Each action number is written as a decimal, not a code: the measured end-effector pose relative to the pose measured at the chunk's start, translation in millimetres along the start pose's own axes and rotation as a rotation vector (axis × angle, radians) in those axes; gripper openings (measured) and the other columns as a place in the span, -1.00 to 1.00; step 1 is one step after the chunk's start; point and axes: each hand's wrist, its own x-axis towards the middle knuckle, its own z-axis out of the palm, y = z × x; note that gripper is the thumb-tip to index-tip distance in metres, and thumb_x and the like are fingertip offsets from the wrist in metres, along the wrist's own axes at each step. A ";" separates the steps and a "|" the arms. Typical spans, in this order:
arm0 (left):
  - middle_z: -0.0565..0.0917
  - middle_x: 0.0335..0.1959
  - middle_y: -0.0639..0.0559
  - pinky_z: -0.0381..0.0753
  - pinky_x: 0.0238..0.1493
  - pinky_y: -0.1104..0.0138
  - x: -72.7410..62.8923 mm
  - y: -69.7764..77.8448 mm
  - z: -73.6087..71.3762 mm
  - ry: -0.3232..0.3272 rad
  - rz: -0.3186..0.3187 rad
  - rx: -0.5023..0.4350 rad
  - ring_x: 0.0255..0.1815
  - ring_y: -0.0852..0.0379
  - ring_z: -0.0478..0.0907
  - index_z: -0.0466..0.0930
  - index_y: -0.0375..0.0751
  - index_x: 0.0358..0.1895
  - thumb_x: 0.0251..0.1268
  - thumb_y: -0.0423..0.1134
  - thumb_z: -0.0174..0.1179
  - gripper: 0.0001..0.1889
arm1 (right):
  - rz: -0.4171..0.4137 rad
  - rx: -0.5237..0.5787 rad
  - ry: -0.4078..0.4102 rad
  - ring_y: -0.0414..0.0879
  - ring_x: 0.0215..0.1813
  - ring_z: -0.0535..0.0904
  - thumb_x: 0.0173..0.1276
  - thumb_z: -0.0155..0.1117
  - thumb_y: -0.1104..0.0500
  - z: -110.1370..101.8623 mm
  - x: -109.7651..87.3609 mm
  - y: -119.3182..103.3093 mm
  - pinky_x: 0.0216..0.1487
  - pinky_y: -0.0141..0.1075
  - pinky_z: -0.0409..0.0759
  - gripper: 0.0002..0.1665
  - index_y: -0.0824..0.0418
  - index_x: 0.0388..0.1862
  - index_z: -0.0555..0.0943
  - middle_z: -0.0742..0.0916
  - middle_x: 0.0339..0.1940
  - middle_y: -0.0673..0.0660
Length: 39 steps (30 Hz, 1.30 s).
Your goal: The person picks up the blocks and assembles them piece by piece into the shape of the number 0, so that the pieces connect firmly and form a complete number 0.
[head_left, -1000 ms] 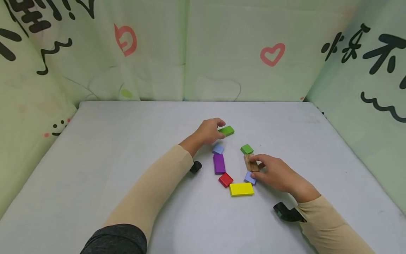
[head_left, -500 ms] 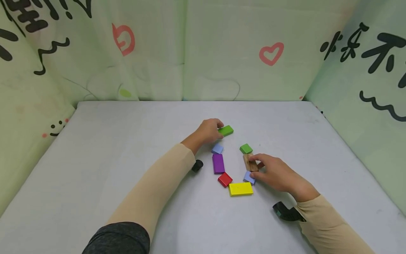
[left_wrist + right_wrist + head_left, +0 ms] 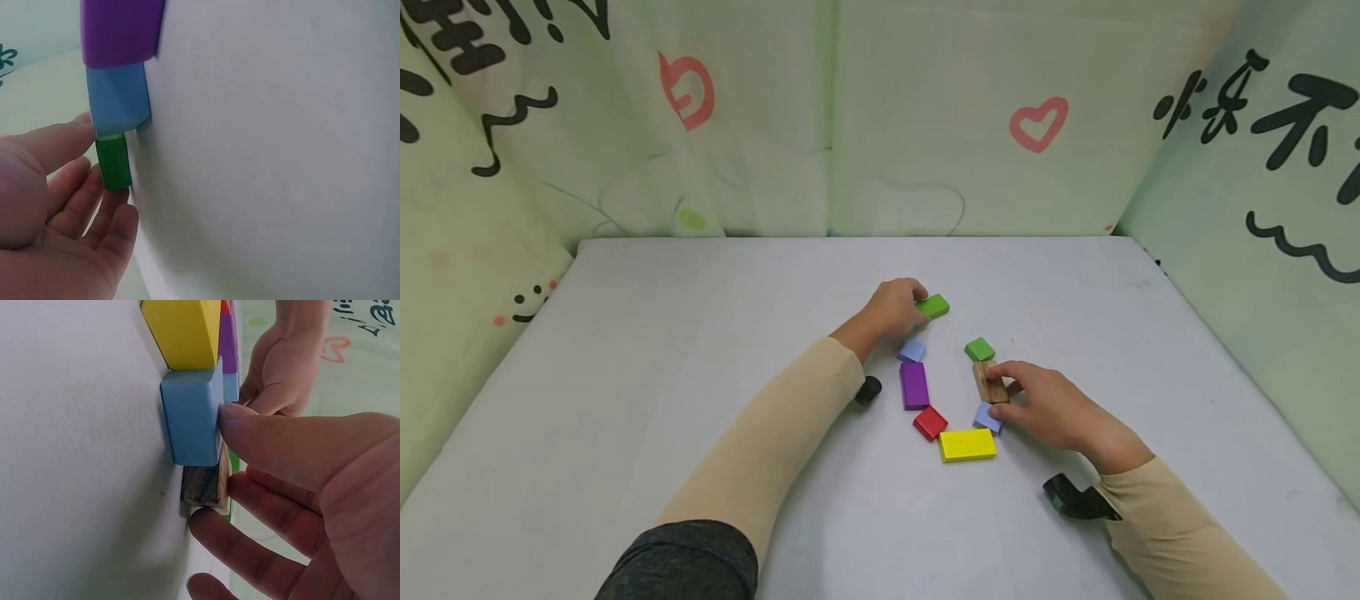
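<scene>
At the far left of an open ring of blocks, my left hand (image 3: pixel 895 308) pinches a long green block (image 3: pixel 935 306) between thumb and fingers; the block lies on the table. Beside it sits a light blue block (image 3: pixel 912 350), then a purple block (image 3: pixel 913 386). My right hand (image 3: pixel 1052 408) is at the ring's right side. Its thumb touches another light blue block (image 3: pixel 194 419), and its fingers, only slightly bent, touch a brown wooden block (image 3: pixel 205 487). A small green block (image 3: pixel 979 349) adjoins the wooden block's far end.
A red block (image 3: pixel 930 423) and a yellow block (image 3: pixel 967 446) form the near side of the ring. White table (image 3: pixel 700 333) surrounds the blocks. A pale green curtain (image 3: pixel 925 125) with black lettering and pink marks stands behind and at both sides.
The whole head view shifts slightly. Both hands stay at the same blocks, and no block has clearly moved relative to the others.
</scene>
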 end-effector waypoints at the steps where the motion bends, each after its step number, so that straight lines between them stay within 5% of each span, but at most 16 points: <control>1: 0.57 0.22 -0.04 0.45 0.22 0.29 0.3 0.0 0.4 0.002 0.003 -0.002 0.14 0.07 0.47 0.53 -0.24 0.28 0.35 -0.28 0.32 -0.55 | 0.002 -0.001 -0.001 0.20 0.11 0.55 0.35 0.41 0.13 0.0 0.1 0.0 0.08 0.07 0.56 -0.36 0.33 0.33 0.46 0.60 0.20 0.34; 39: 0.61 0.12 -0.02 0.48 0.14 0.30 -8.2 7.3 -4.2 -0.047 0.065 -0.009 0.05 0.11 0.50 0.59 -0.22 0.18 0.33 -0.40 0.28 -0.64 | 0.006 0.000 0.006 0.20 0.10 0.55 0.34 0.41 0.13 0.3 -0.2 -1.3 0.07 0.08 0.56 -0.36 0.33 0.33 0.46 0.60 0.19 0.33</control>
